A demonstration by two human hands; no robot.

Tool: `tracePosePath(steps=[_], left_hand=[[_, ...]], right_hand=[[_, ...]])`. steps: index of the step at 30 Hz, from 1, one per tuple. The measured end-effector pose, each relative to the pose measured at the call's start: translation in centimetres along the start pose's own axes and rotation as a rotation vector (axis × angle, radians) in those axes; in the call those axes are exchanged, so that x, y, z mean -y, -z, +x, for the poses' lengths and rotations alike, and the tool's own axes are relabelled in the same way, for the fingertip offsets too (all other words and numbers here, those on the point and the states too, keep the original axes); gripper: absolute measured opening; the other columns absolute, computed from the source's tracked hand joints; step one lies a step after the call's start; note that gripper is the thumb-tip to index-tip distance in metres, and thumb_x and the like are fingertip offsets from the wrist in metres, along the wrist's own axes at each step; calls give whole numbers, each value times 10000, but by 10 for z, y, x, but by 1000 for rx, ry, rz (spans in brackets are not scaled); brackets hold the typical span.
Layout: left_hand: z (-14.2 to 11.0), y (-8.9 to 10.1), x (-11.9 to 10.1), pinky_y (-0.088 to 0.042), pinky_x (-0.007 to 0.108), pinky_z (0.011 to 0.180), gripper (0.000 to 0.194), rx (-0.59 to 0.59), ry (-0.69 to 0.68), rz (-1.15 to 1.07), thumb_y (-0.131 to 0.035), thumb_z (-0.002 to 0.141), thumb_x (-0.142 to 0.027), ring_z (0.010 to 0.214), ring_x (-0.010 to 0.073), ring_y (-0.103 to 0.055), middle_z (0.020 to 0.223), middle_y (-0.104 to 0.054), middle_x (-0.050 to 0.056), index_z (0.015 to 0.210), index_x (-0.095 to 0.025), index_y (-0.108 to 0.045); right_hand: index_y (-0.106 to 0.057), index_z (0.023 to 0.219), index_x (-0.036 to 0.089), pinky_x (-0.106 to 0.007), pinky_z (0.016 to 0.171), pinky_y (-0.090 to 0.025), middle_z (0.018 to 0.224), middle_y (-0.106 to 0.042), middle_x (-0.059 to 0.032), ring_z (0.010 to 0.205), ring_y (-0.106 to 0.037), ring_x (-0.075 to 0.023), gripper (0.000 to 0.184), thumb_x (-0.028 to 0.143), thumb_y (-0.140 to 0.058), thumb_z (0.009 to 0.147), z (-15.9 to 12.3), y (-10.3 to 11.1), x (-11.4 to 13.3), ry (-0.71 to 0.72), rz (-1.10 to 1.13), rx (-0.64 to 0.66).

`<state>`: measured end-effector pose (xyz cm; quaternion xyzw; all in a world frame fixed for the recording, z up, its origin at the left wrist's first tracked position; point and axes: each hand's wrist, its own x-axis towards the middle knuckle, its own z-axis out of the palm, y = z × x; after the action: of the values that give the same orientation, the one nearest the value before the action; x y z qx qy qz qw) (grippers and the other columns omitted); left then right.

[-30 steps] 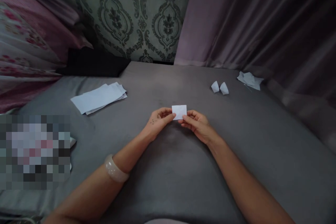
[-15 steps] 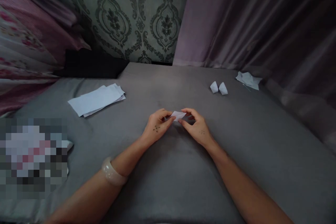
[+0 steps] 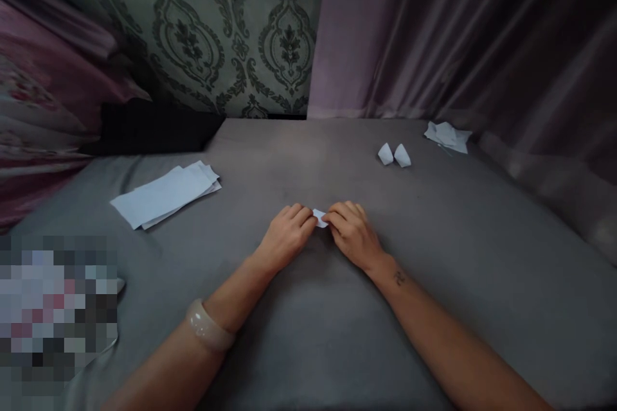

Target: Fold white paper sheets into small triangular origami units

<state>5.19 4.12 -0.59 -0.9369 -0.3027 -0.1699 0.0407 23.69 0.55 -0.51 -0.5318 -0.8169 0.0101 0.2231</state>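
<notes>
**Small paper pinched between two hands, its ends masked by fingers**

The small white paper (image 3: 320, 218) is between the fingertips, just over the grey sheet (image 3: 313, 334). The left hand (image 3: 286, 231) has its grip closed on one end; the right hand (image 3: 355, 234) pinches the other. Whether the paper touches the sheet, I cannot tell.

Uneven pressure from the two grips could skew a crease, and a hard outward pull could tear the paper. The soft fabric underneath would probably give if it were pressed there (a poor backing for a sharp fold). The fingers themselves are the main obstruction, covering both ends and hiding any misaligned edge.

Beyond the right hand stand two folded paper pieces (image 3: 402, 156), side by side, with loose paper scraps (image 3: 446, 135) farther out. A stack of white sheets (image 3: 166, 194) lies beyond the left hand, its edges uneven; a careless sweep could scatter it. The bangle (image 3: 207, 327) rings the left forearm, well apart from the paper.
</notes>
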Motion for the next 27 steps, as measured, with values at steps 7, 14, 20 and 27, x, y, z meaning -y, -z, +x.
tracePosePath(steps=[7,14,20,27], left_hand=[[-7,-6,-3,-469,320,808,251,48,217,-266,-410,945,-228,898,194,-545,967,-621,86,963,-169,-654],[-5,-8,1,-460,320,787,170,-16,532,-539,-568,867,-284,856,195,-585,870,-653,67,853,-181,-702],[1,-2,-1,-457,300,729,174,-3,636,-579,-559,849,-244,781,174,-592,826,-648,62,807,-173,-712],[5,-1,-4,-439,296,693,193,0,702,-579,-553,845,-252,739,167,-568,793,-634,58,770,-162,-706]], right_hand=[[-666,1033,220,-355,834,-452,986,-615,-73,923,-554,-201,218,224,-474,931,-10,-4,-3,-56,156,87],[-700,872,213,-314,819,-465,939,-619,-42,865,-594,-159,170,253,-538,898,-1,-12,-10,-271,403,20],[-702,800,207,-298,733,-465,911,-630,-40,784,-606,-144,158,275,-571,858,7,-17,-13,-381,467,-4],[-691,754,193,-280,633,-445,865,-629,-39,674,-578,-127,174,296,-582,842,10,-19,-11,-433,447,-19]])
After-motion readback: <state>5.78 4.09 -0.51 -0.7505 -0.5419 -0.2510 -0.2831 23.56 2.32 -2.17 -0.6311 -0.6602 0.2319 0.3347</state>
